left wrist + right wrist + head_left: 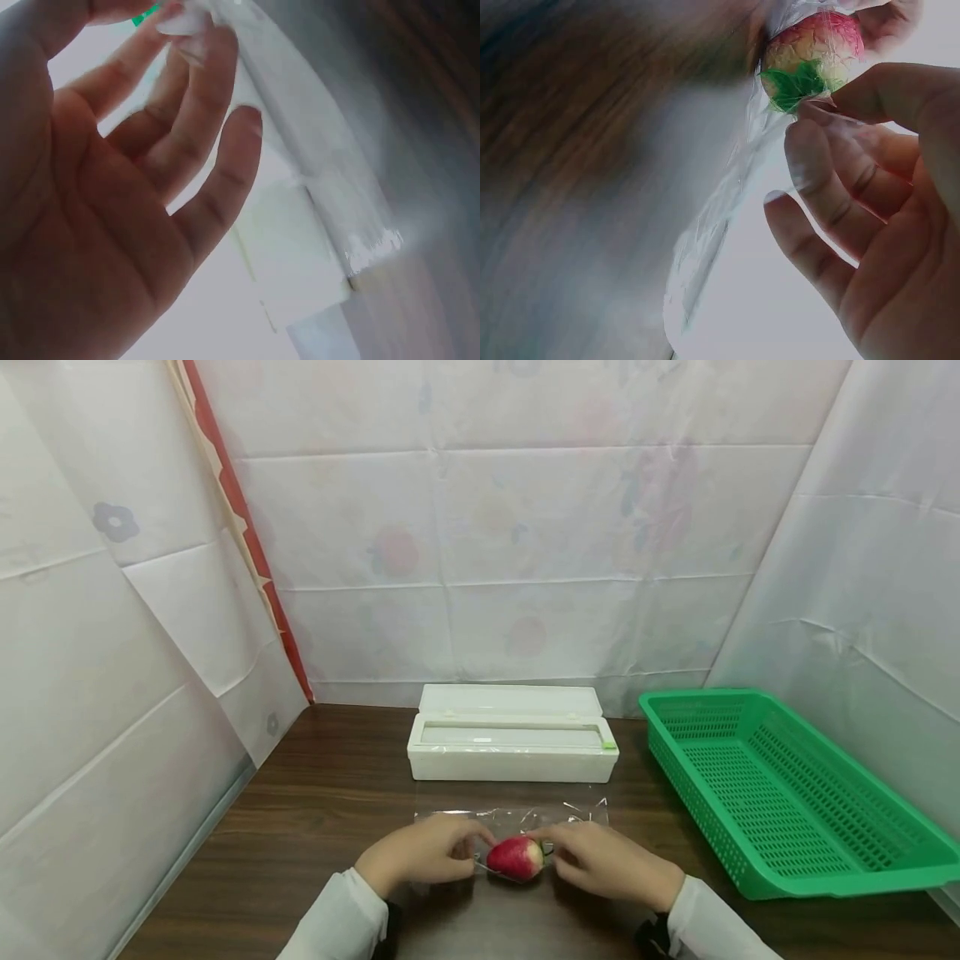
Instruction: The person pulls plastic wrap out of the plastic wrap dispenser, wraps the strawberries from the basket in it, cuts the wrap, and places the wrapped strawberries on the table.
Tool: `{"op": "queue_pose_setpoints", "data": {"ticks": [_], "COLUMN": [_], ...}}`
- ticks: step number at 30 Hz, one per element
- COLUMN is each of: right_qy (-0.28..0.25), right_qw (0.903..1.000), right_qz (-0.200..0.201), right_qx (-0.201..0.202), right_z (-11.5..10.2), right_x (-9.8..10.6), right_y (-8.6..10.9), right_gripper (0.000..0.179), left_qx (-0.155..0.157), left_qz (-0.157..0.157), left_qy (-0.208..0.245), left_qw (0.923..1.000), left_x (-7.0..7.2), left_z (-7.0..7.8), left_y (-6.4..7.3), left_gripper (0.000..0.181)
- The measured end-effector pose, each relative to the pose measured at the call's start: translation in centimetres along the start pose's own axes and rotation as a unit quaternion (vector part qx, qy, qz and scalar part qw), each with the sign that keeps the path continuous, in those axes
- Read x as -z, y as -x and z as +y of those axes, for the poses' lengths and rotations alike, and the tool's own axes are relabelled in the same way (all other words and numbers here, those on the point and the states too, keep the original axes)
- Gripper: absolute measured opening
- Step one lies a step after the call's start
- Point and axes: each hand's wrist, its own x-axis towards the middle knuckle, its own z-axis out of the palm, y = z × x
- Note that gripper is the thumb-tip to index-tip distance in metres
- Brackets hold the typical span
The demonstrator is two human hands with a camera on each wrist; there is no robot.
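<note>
A red fruit, pale at one end with green leaves, lies in front of me, covered by clear cling film. My left hand is at the fruit's left side, thumb and fingertips pinching the film there. On the leafy side, my right hand pinches the film between thumb and fingers, close by the leaves. Creased film wraps over the fruit in the right wrist view. The left wrist view is blurred, and the fruit is hidden there.
Behind the film stands a long white cling film box with its lid raised. A green perforated basket is at the right. Whitish sheets hang around the dark wooden table.
</note>
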Motion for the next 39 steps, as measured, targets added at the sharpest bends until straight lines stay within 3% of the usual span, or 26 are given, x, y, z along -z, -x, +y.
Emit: {"op": "queue_pose_setpoints", "data": {"ticks": [4,11,14,18,22,26,34,39], "right_qy": [0.002,-0.022,-0.019,-0.020,-0.025,-0.032,-0.090,-0.081], "right_qw": [0.9999,0.9992,0.9995,0.9994,0.9992,0.9992,0.9951,0.9963], "right_qz": [-0.005,-0.022,-0.016,-0.017,-0.020,-0.019,-0.028,-0.012], "right_qx": [-0.012,-0.024,-0.020,-0.022,-0.024,-0.016,-0.028,-0.028], "right_z": [-0.1,-0.4,-0.5,-0.5,-0.5,-0.3,0.0,0.2], "right_x": [-0.1,0.1,0.1,0.1,0.1,0.1,0.7,1.0], "right_y": [-0.2,-0.4,-0.4,-0.4,-0.4,-0.2,0.4,0.5], "right_gripper": [0.037,0.036,0.036,0.038,0.036,0.034,0.040,0.036], "left_qx": [0.011,0.024,0.032,0.024,0.005,0.007,0.006,0.018], "left_qz": [0.034,0.037,0.040,0.057,0.071,0.056,0.045,0.036], "left_qy": [-0.055,-0.173,-0.207,-0.230,-0.229,-0.212,-0.177,-0.114], "left_qw": [0.9979,0.9840,0.9770,0.9712,0.9708,0.9756,0.9832,0.9927], "left_x": [-0.6,-2.2,-2.6,-2.5,-2.1,-1.9,-1.9,-1.9], "left_z": [1.0,2.5,2.7,2.9,2.7,2.4,1.9,1.3], "left_y": [-0.6,-1.9,-2.2,-2.3,-2.2,-2.0,-2.2,-2.3], "left_gripper": [0.038,0.083,0.081,0.066,0.049,0.040,0.039,0.039]}}
